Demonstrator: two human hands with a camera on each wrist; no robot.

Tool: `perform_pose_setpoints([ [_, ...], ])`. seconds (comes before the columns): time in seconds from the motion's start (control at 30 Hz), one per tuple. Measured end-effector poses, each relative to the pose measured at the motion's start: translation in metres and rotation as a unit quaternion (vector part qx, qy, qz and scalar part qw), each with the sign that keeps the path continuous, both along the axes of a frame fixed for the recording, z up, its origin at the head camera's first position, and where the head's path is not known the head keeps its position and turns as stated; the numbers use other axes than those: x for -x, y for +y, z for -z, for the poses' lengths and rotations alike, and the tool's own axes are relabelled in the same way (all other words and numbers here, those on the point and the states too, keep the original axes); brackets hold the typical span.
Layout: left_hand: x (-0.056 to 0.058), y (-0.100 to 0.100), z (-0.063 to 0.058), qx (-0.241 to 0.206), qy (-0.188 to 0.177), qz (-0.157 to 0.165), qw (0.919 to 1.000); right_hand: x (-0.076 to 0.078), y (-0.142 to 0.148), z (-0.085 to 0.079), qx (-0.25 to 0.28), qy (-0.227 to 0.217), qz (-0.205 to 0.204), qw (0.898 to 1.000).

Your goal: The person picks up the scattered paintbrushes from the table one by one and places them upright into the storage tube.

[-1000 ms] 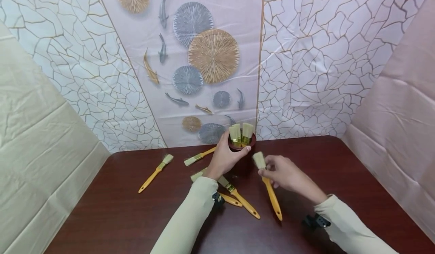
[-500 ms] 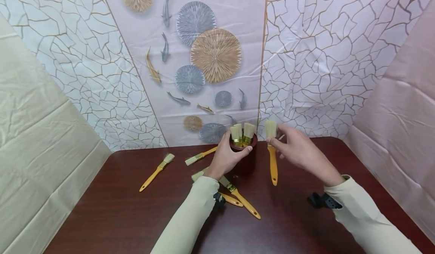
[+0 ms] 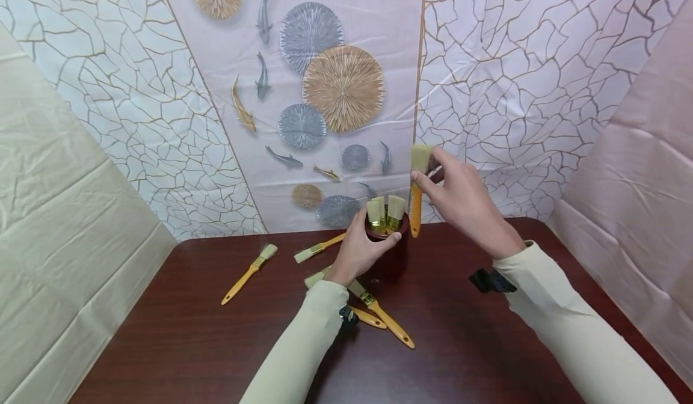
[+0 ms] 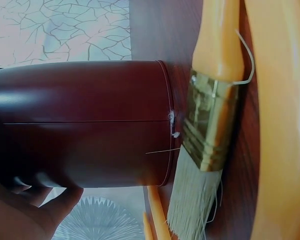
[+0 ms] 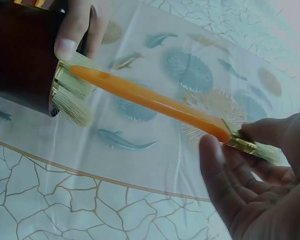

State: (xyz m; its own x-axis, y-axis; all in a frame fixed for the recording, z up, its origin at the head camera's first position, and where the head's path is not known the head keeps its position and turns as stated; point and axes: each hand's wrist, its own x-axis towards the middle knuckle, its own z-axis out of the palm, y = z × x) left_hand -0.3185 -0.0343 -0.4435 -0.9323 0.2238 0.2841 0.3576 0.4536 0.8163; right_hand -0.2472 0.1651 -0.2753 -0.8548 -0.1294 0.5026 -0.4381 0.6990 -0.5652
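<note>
My left hand point(image 3: 361, 249) grips a dark red cylindrical holder point(image 4: 90, 120) near its rim, thumb at the front and fingers round the far side. Several paintbrushes point(image 3: 395, 211) stand in it, bristles up. Up and to the right of the holder, my right hand point(image 3: 460, 196) pinches another paintbrush point(image 5: 155, 102) by its metal band. That brush is upright, bristles on top, its yellow handle hanging down beside the rim. In the right wrist view the handle's end overlaps the bristles in the holder; whether they touch I cannot tell.
One loose brush point(image 3: 249, 275) lies at the left of the dark table point(image 3: 162, 344). A second brush point(image 3: 319, 248) lies just left of the holder. More brushes point(image 3: 387, 320) lie crossed under my left forearm. A patterned cloth wall point(image 3: 487, 91) rises behind the table.
My right hand has lifted its paintbrush from low over the table, up and then left toward the holder, and the brush has come upright. My left hand keeps its grip on the holder.
</note>
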Motion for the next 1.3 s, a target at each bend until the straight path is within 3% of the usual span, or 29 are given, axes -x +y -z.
perform_pose_setpoints([
  [0.2,0.0,0.0,-0.001,0.002,-0.007,-0.001,1.0,0.026,-0.01,0.002,0.047,0.007,-0.027,0.998],
  [0.43,0.001,-0.001,0.0,0.003,-0.011,-0.004,0.9999,0.048,-0.021,0.022,0.0,0.001,-0.034,0.999],
  [0.73,0.001,0.0,0.0,0.0,-0.007,-0.002,1.0,0.063,-0.023,0.054,-0.056,-0.027,-0.036,0.997],
  [1.13,0.003,0.0,0.001,0.006,0.0,-0.001,1.0,0.089,-0.02,0.096,-0.111,0.013,-0.067,0.991],
  [1.3,0.003,0.001,0.001,0.014,-0.008,-0.007,0.9998,0.094,-0.019,0.106,-0.095,0.017,-0.059,0.994],
])
